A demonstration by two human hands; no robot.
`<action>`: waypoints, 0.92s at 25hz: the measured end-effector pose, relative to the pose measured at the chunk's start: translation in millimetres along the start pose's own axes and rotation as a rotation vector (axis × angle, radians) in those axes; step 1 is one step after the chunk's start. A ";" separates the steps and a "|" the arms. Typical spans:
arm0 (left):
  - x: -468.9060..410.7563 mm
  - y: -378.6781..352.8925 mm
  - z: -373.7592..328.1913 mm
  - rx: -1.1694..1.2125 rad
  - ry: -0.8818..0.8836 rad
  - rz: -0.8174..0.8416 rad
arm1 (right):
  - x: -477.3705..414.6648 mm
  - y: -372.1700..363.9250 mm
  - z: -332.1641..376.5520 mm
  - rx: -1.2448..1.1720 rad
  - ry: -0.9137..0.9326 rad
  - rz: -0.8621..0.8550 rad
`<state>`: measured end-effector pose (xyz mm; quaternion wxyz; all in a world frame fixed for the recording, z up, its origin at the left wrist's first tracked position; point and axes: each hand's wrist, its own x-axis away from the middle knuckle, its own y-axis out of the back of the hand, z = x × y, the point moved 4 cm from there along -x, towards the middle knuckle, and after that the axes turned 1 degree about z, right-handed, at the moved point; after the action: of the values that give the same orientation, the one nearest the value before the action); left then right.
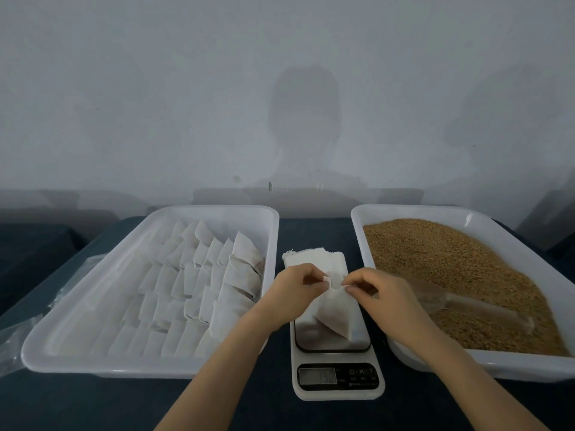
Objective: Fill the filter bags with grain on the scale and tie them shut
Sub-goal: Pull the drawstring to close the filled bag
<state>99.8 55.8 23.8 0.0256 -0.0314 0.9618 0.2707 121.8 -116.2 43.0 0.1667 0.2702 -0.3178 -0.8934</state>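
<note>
Sitting near the tabletop's front edge, the scale (337, 363) carries the filled filter bag (335, 311); my left hand (295, 287) and right hand (384, 293) each pinch its gathered neck. Beyond lies a stack of empty bags (311, 259), between the bag tray (109, 367) and the grain tray (529, 370).

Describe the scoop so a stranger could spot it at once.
Look at the white tray on the right, filled with brown grain. Beside the person's right hand, a scoop lies on the grain. It is the only clear plastic thing in that tray, pale against the brown.
</note>
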 end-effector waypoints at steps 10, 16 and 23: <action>4.4 18.2 -4.5 -0.016 -0.049 -0.184 | -7.7 7.1 3.9 -0.044 -0.026 -0.198; 7.8 19.1 -1.6 -0.087 -0.059 -0.182 | -7.7 -1.6 -5.8 -0.040 -0.033 -0.131; 6.7 17.5 1.3 -0.140 -0.042 -0.153 | -6.4 -3.9 -12.2 -0.021 -0.080 -0.070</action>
<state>91.8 71.1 31.3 0.0643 -0.1008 0.9346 0.3349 133.6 -116.1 34.9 0.1253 0.2435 -0.3049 -0.9122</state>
